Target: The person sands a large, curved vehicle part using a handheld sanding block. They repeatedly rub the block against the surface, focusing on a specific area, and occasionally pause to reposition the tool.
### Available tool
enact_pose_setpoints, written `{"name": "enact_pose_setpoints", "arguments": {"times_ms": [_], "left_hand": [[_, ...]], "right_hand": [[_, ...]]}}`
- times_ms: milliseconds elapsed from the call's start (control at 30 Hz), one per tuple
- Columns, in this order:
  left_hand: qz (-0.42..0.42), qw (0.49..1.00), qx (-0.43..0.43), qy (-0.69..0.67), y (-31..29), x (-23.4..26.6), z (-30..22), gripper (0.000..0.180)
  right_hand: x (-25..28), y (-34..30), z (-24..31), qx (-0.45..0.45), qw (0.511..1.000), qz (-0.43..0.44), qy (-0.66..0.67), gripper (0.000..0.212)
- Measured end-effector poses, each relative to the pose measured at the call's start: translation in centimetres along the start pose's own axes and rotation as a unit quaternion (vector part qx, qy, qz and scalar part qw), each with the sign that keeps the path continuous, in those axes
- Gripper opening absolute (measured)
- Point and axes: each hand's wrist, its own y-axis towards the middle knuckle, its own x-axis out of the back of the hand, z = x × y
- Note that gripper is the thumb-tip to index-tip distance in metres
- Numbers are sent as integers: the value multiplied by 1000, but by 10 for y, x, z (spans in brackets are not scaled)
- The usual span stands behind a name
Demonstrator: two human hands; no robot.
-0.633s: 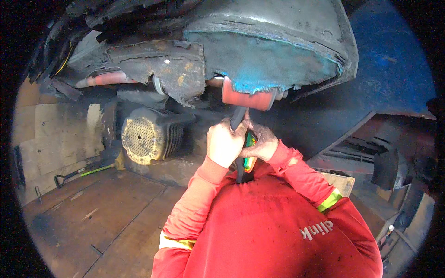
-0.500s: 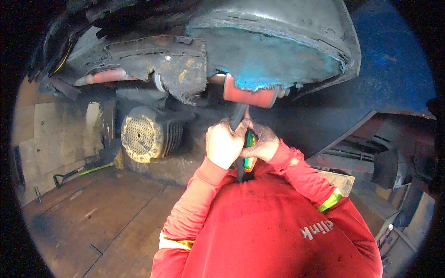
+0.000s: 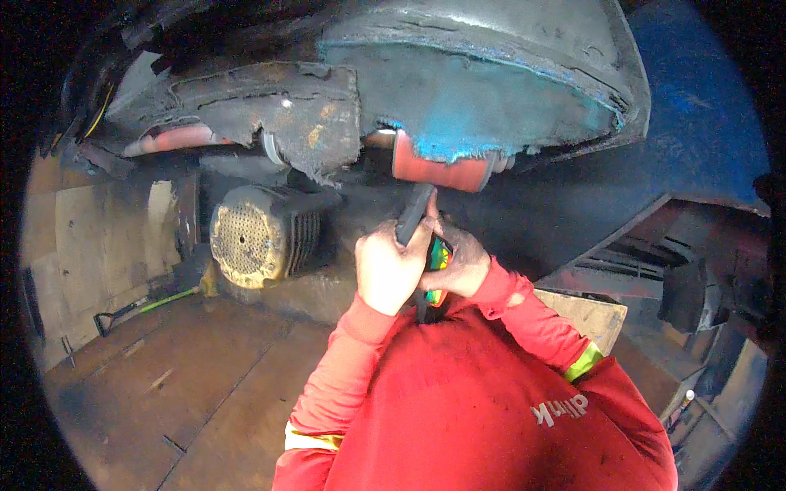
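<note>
Between my two hands I hold a shoe-like piece with a long dark sole (image 3: 416,214) and a green, yellow and red patterned part (image 3: 438,260). My left hand (image 3: 390,260) is closed around its left side. On the other side, my right hand (image 3: 463,260) grips it, one finger stretched up along the piece. The sole's upper end stands just under a red abrasive belt (image 3: 440,170), which looks smeared by motion. Whether they touch, I cannot tell. Above the belt hangs a dark hood (image 3: 483,90) with a ragged blue lower edge. My fingertips are partly hidden.
A second red roller (image 3: 182,139) shows at the left under a worn dark cover (image 3: 270,106). Below it stands a dusty ribbed motor (image 3: 246,233). A green-handled tool (image 3: 168,299) lies by the left wall. At the right are a blue panel (image 3: 696,114) and a board (image 3: 585,317).
My hands and the piece have shifted slightly left, and the dark sole shows a little more of its face. My grip is the same. The whole view has turned slightly.
</note>
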Motion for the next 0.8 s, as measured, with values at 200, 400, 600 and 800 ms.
{"name": "enact_pose_setpoints", "arguments": {"times_ms": [200,400,600,800], "left_hand": [[14,999,27,45,35,-34,13,37],[38,978,38,-203,-9,-24,40,46],[60,988,17,-139,-1,-8,28,46],[42,991,-76,103,7,8,9,27]], "right_hand": [[31,43,-23,-65,994,23,88,68],[-8,1,-32,103,956,-114,-250,92],[-38,4,-32,167,884,-202,-386,84],[-34,5,-10,66,971,-74,-217,93]]}}
